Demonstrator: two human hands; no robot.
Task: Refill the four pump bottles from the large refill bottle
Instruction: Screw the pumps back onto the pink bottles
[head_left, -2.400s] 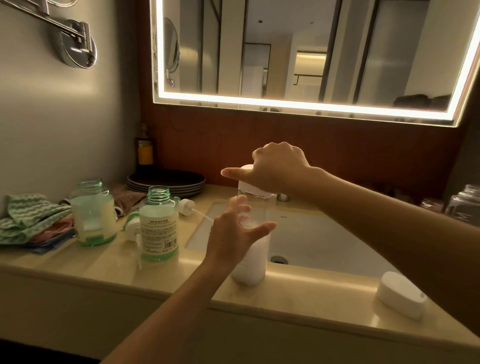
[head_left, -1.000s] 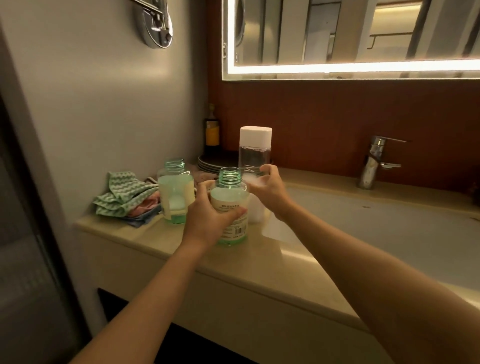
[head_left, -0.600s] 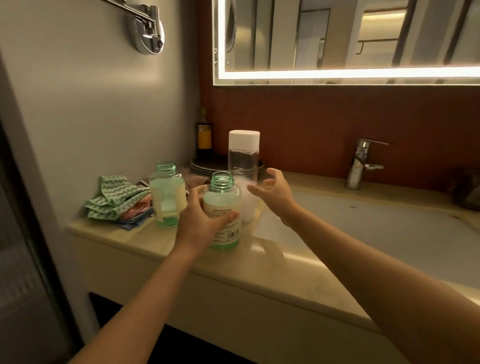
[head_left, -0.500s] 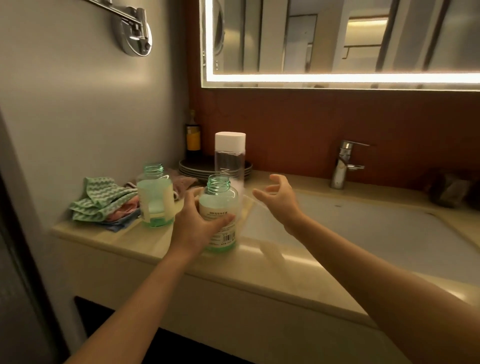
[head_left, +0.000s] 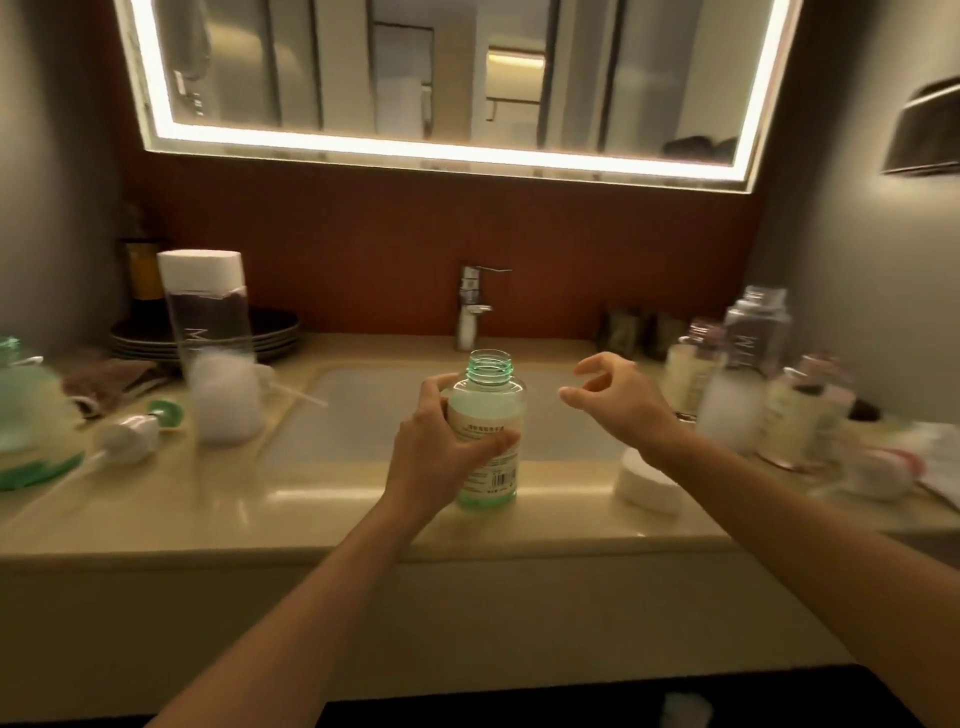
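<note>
My left hand (head_left: 441, 447) grips an uncapped green pump bottle (head_left: 487, 431) with a white label, held upright at the counter's front edge before the sink. To its right my right hand (head_left: 621, 402) hovers empty with fingers apart. The large refill bottle (head_left: 210, 338), clear with a white cap and white liquid low inside, stands at the left. A second green bottle (head_left: 21, 410) is blurred at the far left edge. Two pump heads (head_left: 136, 428) lie on the counter near it. Several clear uncapped bottles (head_left: 748, 374) stand at the right.
A white cap (head_left: 647, 480) lies on the counter right of the held bottle. The sink basin (head_left: 374, 415) and tap (head_left: 470, 306) sit behind. Dark plates (head_left: 280, 332) are stacked at the back left, and white cloths (head_left: 930, 457) lie far right.
My left hand has carried the green bottle rightward from beside the refill bottle to the front of the sink. The right hand stays open and has shifted right. The view has swung right.
</note>
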